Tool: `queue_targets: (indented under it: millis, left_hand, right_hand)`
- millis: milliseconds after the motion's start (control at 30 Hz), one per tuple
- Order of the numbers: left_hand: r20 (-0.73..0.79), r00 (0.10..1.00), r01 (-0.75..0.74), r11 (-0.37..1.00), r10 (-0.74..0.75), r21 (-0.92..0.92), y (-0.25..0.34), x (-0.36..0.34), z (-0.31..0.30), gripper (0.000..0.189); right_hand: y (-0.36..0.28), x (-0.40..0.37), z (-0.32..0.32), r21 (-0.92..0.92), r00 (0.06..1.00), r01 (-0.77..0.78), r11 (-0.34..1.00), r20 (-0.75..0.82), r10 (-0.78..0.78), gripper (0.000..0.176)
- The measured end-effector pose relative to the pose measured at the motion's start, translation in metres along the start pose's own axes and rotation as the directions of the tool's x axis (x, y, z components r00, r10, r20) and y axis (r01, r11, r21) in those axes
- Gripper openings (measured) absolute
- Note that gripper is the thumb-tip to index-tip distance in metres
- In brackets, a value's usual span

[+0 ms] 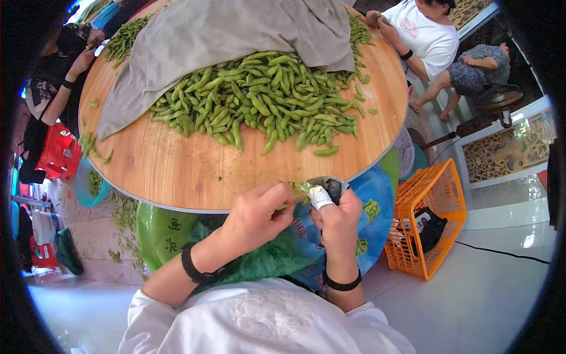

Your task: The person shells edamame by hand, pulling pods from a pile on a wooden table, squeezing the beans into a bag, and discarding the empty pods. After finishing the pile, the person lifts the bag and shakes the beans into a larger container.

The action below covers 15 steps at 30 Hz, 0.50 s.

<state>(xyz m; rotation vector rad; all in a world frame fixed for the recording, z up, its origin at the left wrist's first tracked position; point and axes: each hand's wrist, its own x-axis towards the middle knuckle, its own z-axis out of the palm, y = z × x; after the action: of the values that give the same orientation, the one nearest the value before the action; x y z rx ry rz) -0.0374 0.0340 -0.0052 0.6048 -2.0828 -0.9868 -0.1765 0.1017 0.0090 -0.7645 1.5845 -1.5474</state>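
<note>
Closed fingertips on our left hand (254, 216); can't tell what's in them. Our right hand (340, 224) grips a dark piece (334, 187), green pod (301, 187) between hands, near table (177, 177) edge. We should pinch lightly, hands close, wrists relaxed.

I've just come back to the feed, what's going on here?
The wearer sits or stands at a round wooden table. Their left hand pinches what looks like a green pod, and the right hand, one digit wrapped in white, holds something dark, too unclear to name. Ahead lies a heap of green pods, partly under a grey cloth. Another person in a white top is across the table's right side, hands raised.
</note>
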Motion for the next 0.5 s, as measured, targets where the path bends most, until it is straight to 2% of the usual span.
queue_targets:
  millis: [67, 133, 167, 233, 267, 333, 367, 433, 467, 500]
  left_hand:
    - [0.002, 1.0, -0.01, 1.0, 0.01, -0.016, 0.003, 0.0, 0.0, 0.023]
    - [0.037, 0.955, 0.293, 0.917, -0.294, -0.272, 0.009, -0.001, 0.0, 0.026]
    - [0.037, 0.955, 0.293, 0.917, -0.295, -0.272, 0.007, -0.001, 0.0, 0.026]
    - [0.023, 0.999, 0.029, 0.998, -0.031, 0.052, 0.002, -0.002, -0.003, 0.03]
    - [0.024, 0.999, 0.025, 0.998, -0.027, 0.053, 0.003, -0.003, -0.004, 0.03]
    - [0.043, 0.993, 0.108, 0.99, -0.112, 0.095, 0.009, -0.006, -0.002, 0.032]
    - [0.047, 0.995, 0.085, 0.993, -0.09, 0.085, 0.012, -0.006, -0.002, 0.032]
    - [0.071, 0.984, 0.153, 0.975, -0.166, 0.16, 0.016, -0.004, -0.004, 0.034]
    - [0.078, 0.989, 0.114, 0.983, -0.126, 0.14, 0.019, -0.003, -0.006, 0.034]
    - [0.121, 0.984, 0.106, 0.975, -0.131, 0.195, 0.022, -0.002, -0.008, 0.031]
  right_hand:
    - [-0.003, 0.001, -0.002, 0.032, 1.0, -0.001, 0.999, 0.0, 0.001, 0.006]
    - [-0.012, 0.001, -0.002, -0.054, 0.989, -0.122, 0.991, 0.079, 0.126, 0.006]
    - [-0.011, 0.001, -0.003, -0.054, 0.989, -0.122, 0.991, 0.079, 0.126, 0.006]
    - [-0.009, 0.002, -0.003, -0.189, 0.978, -0.022, 0.982, 0.199, 0.061, 0.007]
    - [-0.005, 0.002, -0.003, -0.188, 0.979, -0.019, 0.982, 0.198, 0.057, 0.007]
    - [0.001, 0.002, -0.003, -0.179, 0.965, -0.038, 0.983, 0.249, 0.083, 0.007]
    - [-0.002, 0.001, -0.001, -0.192, 0.969, -0.009, 0.981, 0.242, 0.057, 0.007]
    - [-0.002, 0.0, -0.002, -0.252, 0.97, 0.038, 0.967, 0.24, 0.024, 0.011]
    - [0.003, 0.0, -0.003, -0.277, 0.971, 0.063, 0.959, 0.238, 0.005, 0.013]
    - [0.001, -0.001, -0.002, -0.266, 0.971, 0.085, 0.96, 0.239, -0.019, 0.014]
